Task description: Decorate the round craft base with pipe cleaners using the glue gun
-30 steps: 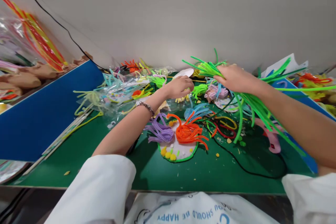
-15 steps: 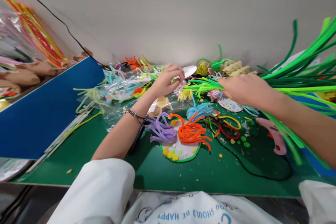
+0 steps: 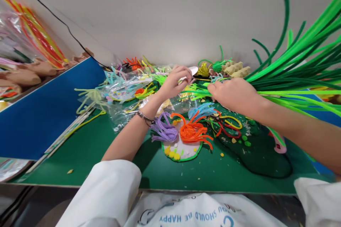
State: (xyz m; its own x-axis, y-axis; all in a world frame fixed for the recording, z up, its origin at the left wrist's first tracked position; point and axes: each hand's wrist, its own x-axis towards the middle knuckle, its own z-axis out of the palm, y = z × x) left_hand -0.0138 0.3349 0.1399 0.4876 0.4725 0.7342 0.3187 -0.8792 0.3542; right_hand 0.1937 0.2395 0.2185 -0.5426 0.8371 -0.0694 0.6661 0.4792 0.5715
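Note:
A thick bundle of green pipe cleaners (image 3: pixel 298 64), light and dark, is gripped near its left end by my right hand (image 3: pixel 231 94). The long ends fan out to the right over my forearm. My left hand (image 3: pixel 177 81) is beside the short tips of the bundle, with fingers curled toward the thumb; what they pinch is hidden. Below the hands lies a round white disc (image 3: pixel 185 151) edged in green, with small yellow dots. A purple pipe-cleaner tassel (image 3: pixel 166 131) and an orange pipe-cleaner tassel (image 3: pixel 190 133) rest on it. Just behind is a blue tassel (image 3: pixel 201 110).
A pink glue gun (image 3: pixel 280 146) lies at the right, partly covered by pipe cleaners, near a black cord (image 3: pixel 255 173). Clear plastic bags (image 3: pixel 119 108) and finished pieces crowd the back. A blue panel (image 3: pixel 50 113) and thin sticks (image 3: pixel 62 136) are on the left.
My right hand has moved a little left with the green bundle, closer to my left hand. My left hand has shifted slightly right. The bundle's long ends have swung upward.

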